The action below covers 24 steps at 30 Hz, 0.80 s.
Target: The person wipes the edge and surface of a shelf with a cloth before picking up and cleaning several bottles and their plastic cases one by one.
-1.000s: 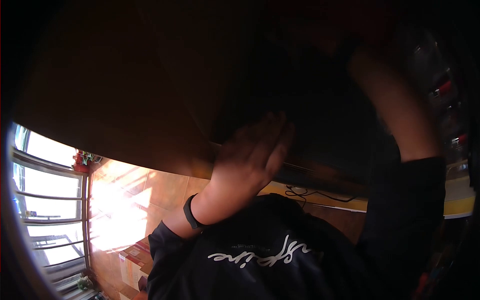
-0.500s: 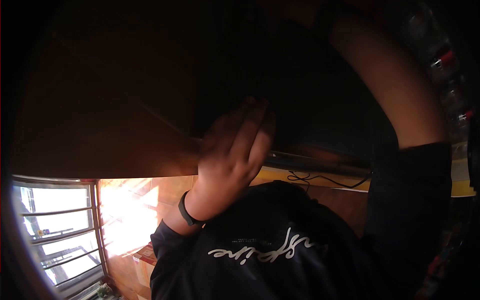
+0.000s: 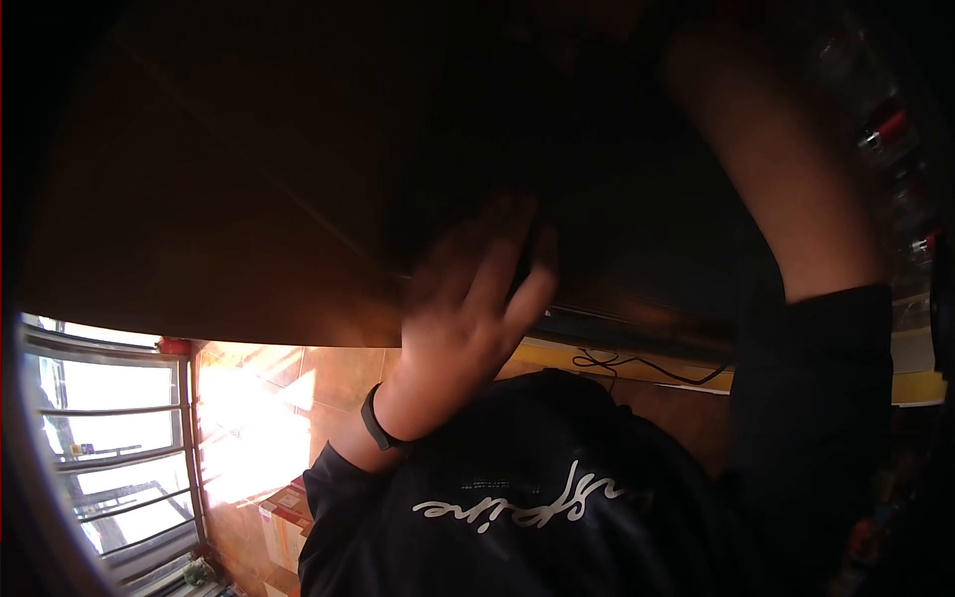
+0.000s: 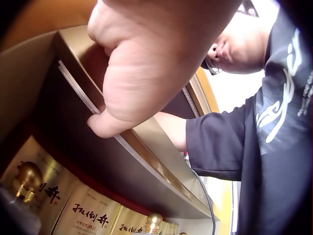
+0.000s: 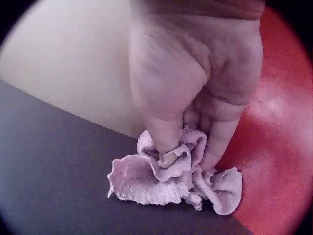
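Over the front edge of a shelf (image 4: 161,147) lies my left hand (image 4: 142,68), its thumb hooked down against the lower edge. In the head view its fingers (image 3: 487,264) stretch across the dark top, slightly spread. My right hand (image 5: 195,73) grips a crumpled, pinkish cloth (image 5: 151,181) between thumb and fingers. This cloth lies against a dark grey surface (image 5: 63,161), beside a glossy red surface (image 5: 279,161). The right forearm (image 3: 786,179) reaches far across in the head view, where shadow hides most of the hand.
Below the shelf stand gold boxes (image 4: 88,210) with dark lettering and gold-coloured stoppers (image 4: 153,221). A black cable (image 3: 647,363) hangs near the person's dark shirt (image 3: 517,527). Clear items with red parts (image 3: 885,129) line the right side; a cardboard box (image 3: 284,522) sits on the floor.
The left hand has shifted a little to the left in the head view, and its fingers have spread slightly. The right forearm first swung up and left, then stayed nearly in place.
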{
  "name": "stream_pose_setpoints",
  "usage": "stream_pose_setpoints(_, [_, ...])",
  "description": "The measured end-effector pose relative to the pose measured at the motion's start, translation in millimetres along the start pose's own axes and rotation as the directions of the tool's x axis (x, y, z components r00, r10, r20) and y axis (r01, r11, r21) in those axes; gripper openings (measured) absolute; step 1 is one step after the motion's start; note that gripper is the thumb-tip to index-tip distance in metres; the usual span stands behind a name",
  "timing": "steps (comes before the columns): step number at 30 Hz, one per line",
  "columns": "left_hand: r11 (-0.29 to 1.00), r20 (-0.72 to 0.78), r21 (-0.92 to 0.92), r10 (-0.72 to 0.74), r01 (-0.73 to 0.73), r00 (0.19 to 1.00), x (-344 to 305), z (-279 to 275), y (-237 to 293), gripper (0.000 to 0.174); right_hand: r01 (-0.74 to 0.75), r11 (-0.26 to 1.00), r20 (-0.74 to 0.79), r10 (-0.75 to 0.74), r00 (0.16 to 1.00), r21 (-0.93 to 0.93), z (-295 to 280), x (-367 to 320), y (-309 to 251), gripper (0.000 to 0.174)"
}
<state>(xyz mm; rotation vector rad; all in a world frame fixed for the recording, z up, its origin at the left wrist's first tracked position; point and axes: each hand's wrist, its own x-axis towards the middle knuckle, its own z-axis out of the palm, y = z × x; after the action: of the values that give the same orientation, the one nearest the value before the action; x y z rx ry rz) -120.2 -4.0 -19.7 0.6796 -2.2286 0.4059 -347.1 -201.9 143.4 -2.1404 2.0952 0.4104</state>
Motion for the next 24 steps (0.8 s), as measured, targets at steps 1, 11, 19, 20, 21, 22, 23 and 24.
stream_pose_setpoints(1, [1.000, -0.009, -0.006, 0.000, 0.000, 1.000, -2, 1, -1, 0.037, 0.000, 1.000, 0.014, 0.000, 1.000, 0.004, -1, 6, 5, 0.009])
stream_pose_setpoints(11, [1.000, 0.018, -0.009, -0.020, 0.020, 1.000, 1, -3, 3, 0.038, 0.060, 0.998, -0.007, -0.060, 0.998, 0.007, 5, -1, 13, 0.008])
stream_pose_setpoints(19, [0.999, 0.017, -0.044, -0.005, 0.005, 1.000, -2, -1, -5, 0.039, 0.051, 0.998, -0.033, -0.050, 0.998, 0.029, 7, -2, 16, 0.008])
stream_pose_setpoints(20, [0.999, 0.018, -0.043, -0.005, 0.006, 1.000, -2, -2, -5, 0.039, 0.049, 0.998, -0.035, -0.048, 0.998, 0.030, 8, -3, 16, 0.008])
stream_pose_setpoints(21, [0.999, 0.020, -0.042, -0.005, 0.006, 1.000, -1, -2, -5, 0.039, 0.049, 0.998, -0.038, -0.047, 0.998, 0.032, 8, -4, 17, 0.008])
stream_pose_setpoints(22, [0.999, 0.016, -0.046, -0.007, 0.008, 1.000, 2, -3, -5, 0.039, 0.046, 0.998, -0.037, -0.044, 0.998, 0.035, 7, -5, 18, 0.008])
stream_pose_setpoints(23, [0.999, 0.012, -0.051, -0.009, 0.010, 1.000, 4, -4, -4, 0.039, 0.043, 0.998, -0.039, -0.042, 0.998, 0.037, 6, -6, 19, 0.008])
stream_pose_setpoints(24, [0.998, 0.010, -0.056, -0.008, 0.009, 1.000, 6, -5, -3, 0.039, 0.036, 0.999, -0.035, -0.034, 0.999, 0.038, 8, -8, 19, 0.008])
